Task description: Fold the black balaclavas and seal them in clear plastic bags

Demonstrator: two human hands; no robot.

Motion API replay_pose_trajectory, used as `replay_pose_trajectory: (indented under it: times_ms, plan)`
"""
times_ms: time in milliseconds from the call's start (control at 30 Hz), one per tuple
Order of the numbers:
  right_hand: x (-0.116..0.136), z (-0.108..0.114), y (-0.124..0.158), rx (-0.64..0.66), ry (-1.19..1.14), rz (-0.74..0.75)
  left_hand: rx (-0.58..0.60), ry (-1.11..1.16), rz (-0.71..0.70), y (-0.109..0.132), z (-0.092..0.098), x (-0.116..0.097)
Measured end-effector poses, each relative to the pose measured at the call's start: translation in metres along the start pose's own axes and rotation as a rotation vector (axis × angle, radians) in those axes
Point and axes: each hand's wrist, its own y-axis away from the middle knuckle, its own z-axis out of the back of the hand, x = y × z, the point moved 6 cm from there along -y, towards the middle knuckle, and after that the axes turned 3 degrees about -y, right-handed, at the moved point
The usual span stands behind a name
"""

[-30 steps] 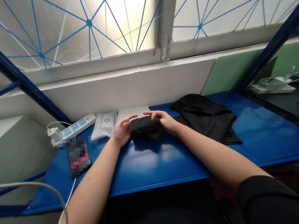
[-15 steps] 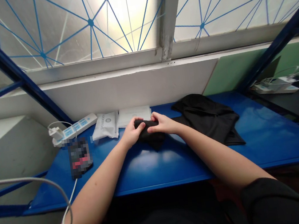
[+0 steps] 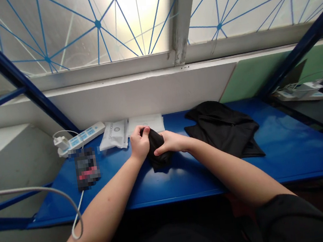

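- The left hand (image 3: 139, 143) is curled almost shut, and its fingers grip the top of a small black cloth bundle (image 3: 158, 153).
- The right hand (image 3: 170, 142) is half open and lies almost flat, with its fingers (image 3: 160, 151) pressing on the side of the bundle.
- The bundle sits between the 2 hands, near the middle of the blue worktop (image 3: 205, 180).
- A bigger folded black cloth (image 3: 222, 129) lies just right of the right hand, by the back edge.
- Left of the hands, along the back edge, are a sheet of white paper (image 3: 145, 123), a white packet (image 3: 115, 135) and a white power strip (image 3: 80, 138).
- A blurred flat thing (image 3: 87, 169) lies near the left edge.
- A white cable (image 3: 24, 190) loops past the front left corner.
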Motion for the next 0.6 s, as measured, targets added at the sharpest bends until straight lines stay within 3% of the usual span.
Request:
replay_pose_trajectory:
  times_ms: [200,333,433,500,600]
  plan:
    - [-0.009,0.003,-0.004,-0.057,-0.116,-0.030,-0.034,0.060,0.078,-0.009,-0.001,0.012]
    - [-0.016,0.026,-0.005,-0.423,-0.285,0.084,-0.151,0.103,0.052,0.001,0.000,0.006]
    - [-0.017,0.033,-0.002,-0.658,-0.323,0.211,0.040,0.239,0.227,0.011,-0.021,0.015]
    - [-0.017,0.026,-0.003,-0.674,-0.348,0.257,0.162,0.306,0.281,0.015,-0.033,0.018]
    - [-0.022,0.014,-0.007,-0.589,-0.502,0.250,0.190,0.247,0.194,0.013,-0.032,0.014]
